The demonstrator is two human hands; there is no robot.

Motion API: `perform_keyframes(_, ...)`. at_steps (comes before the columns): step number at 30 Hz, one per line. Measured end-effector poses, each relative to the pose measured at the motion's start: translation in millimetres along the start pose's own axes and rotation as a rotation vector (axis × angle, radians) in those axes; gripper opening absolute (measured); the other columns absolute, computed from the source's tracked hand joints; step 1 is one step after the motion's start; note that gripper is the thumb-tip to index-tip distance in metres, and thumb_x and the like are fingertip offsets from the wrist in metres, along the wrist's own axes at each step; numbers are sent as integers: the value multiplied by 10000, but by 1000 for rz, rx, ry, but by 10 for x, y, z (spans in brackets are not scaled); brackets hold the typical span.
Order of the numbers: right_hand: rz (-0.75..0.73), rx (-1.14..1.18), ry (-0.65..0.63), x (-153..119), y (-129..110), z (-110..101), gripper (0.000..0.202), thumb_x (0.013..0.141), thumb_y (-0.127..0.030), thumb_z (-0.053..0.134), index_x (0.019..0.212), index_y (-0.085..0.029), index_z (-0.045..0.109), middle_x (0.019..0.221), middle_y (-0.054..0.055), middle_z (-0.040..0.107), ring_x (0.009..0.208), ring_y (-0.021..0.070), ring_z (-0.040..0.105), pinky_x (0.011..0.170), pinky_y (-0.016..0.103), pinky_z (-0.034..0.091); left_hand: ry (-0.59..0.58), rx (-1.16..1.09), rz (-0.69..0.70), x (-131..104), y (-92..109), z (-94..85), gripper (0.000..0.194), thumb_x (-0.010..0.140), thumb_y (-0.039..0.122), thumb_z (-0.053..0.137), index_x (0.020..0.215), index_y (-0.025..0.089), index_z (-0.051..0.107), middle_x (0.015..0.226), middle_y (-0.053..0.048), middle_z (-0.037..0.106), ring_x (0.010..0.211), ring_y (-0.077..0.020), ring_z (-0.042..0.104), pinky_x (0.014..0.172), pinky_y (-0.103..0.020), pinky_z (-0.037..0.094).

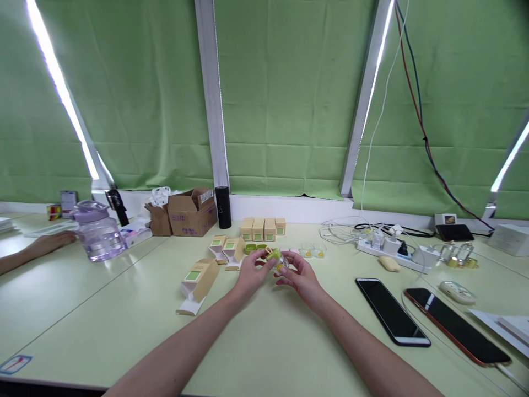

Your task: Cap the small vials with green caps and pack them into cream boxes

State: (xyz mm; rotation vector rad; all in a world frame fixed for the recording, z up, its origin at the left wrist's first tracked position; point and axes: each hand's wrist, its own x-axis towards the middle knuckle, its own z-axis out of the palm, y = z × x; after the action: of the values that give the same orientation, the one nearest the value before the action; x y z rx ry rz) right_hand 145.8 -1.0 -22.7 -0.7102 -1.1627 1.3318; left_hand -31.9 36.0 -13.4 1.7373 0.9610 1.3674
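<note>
Both hands meet over the middle of the table. My left hand [253, 274] pinches the green cap [273, 254] of a small clear container, whose light loop stands up beside the fingers. My right hand [303, 277] holds the clear body [281, 266], with something yellow inside it. Cap and body touch or nearly touch; the exact join is too small to tell. Just behind the hands lie green caps [250, 248] and, to the right, clear containers with yellow spots [318, 251]. An opened small carton [199, 279] lies left of my left hand.
Several small cartons [258, 229] stand behind. A cardboard box [191, 213], black cylinder [223, 207] and purple-lidded jug [98, 234] are left. Another person's hand [55, 241] rests far left. Two phones [392, 312], a power strip [398, 255] and cables lie right.
</note>
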Motion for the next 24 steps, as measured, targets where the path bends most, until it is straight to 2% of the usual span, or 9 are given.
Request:
perform_keyframes(3, -8, -79, 11, 6, 13, -23, 601, 689, -448, 895, 1200, -255, 643, 1179, 63, 625, 827, 198, 715, 690, 383, 644, 0, 8, -10, 0, -10, -1, 462, 795, 506, 784, 1101, 160, 767, 1155, -140, 747, 1038, -278, 708, 875, -390, 576)
perform_keyframes(7, -90, -189, 32, 33, 60, -54, 579, 686, -408, 878, 1198, -245, 661, 1021, 54, 643, 923, 224, 642, 634, 328, 623, -23, -7, -14, -2, -10, -7, 482, 782, 515, 795, 1115, 167, 766, 1180, -142, 742, 1059, -289, 707, 894, -405, 572)
perform_keyframes(10, -135, -209, 22, 57, 109, -63, 556, 685, -379, 864, 1189, -239, 675, 965, 52, 642, 952, 242, 620, 659, 341, 616, -30, -14, -16, 1, -11, -18, 503, 766, 521, 806, 1119, 165, 766, 1194, -151, 737, 1075, -300, 704, 907, -417, 570)
perform_keyframes(16, -142, -234, 16, 73, 171, -73, 532, 693, -378, 848, 1173, -236, 667, 1148, 97, 678, 906, 219, 638, 738, 379, 601, -52, -27, -25, 5, -7, -33, 504, 735, 500, 831, 1104, 162, 770, 1195, -155, 739, 1052, -298, 707, 905, -426, 573)
perform_keyframes(24, -161, -266, -29, 14, 110, -25, 597, 754, -360, 818, 1286, -265, 562, 1108, 78, 694, 870, 198, 643, 738, 363, 582, -66, -4, -29, 0, 52, -32, 489, 722, 478, 837, 1098, 171, 779, 1141, -141, 767, 1053, -303, 709, 865, -405, 574)
